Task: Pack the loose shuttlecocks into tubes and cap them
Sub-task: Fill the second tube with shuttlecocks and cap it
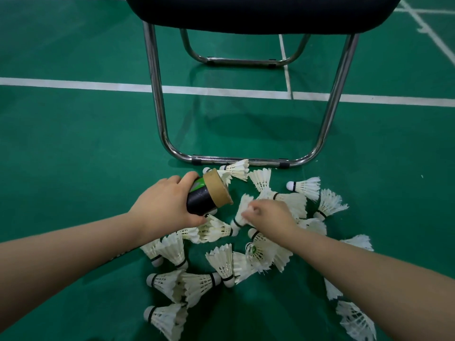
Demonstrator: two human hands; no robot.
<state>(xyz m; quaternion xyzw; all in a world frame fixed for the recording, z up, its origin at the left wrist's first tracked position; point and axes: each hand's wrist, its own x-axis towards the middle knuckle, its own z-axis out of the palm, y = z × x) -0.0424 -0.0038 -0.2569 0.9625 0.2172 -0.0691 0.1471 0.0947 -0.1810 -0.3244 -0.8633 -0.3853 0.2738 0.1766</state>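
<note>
Chair frame (236, 160) blocks beyond shuttlecocks (221, 260); sides open.

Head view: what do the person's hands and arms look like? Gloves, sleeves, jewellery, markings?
Nothing worn shows. The left hand and right hand are bare: no gloves, rings or tape. The left forearm and right forearm are uncovered to the frame edge: no sleeve, watch or band.

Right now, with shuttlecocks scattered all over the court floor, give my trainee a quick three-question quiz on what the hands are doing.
1. True or false: the left hand grips the tube.
2. The right hand pinches a shuttlecock by its: A cork, B feathers, C neither.
3. Fill in: the loose shuttlecocks lie on the green floor in front of a ____.
Key: 1 true; 2 B; 3 chair.
</note>
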